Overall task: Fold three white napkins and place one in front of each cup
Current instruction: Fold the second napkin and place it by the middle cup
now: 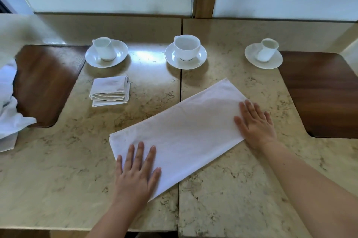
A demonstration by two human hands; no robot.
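Two bare forearms reach in from the bottom of the frame onto a beige marbled desk [58, 160]. The left hand [137, 171], lower centre, lies flat with its fingers [139, 153] straight and spread, grasping nothing, pressing down on the near left end of a white napkin [178, 131]. The right hand [255, 121], right of centre, is likewise flat with straight, spread fingers, resting on the napkin's far right end; its fingertips lie on the cloth while the heel of the hand sits at the cloth's edge.

The napkin is folded into a long strip that runs diagonally from lower left to upper right between the two hands, crossing the seam where two desk slabs meet.

Farther back, left of centre, a folded napkin [110, 91] sits as a small layered square just in front of the left cup [103, 48], which stands on a saucer [106, 53]. A middle cup [187, 45] on its saucer [186, 55] stands at upper centre, and a right cup [268, 49] on a saucer [263, 56] at upper right.

At the left edge, loose white cloth [9, 109] lies crumpled, partly over a dark wooden inlay [46, 82]. A matching inlay [321, 92] lies at the right edge.
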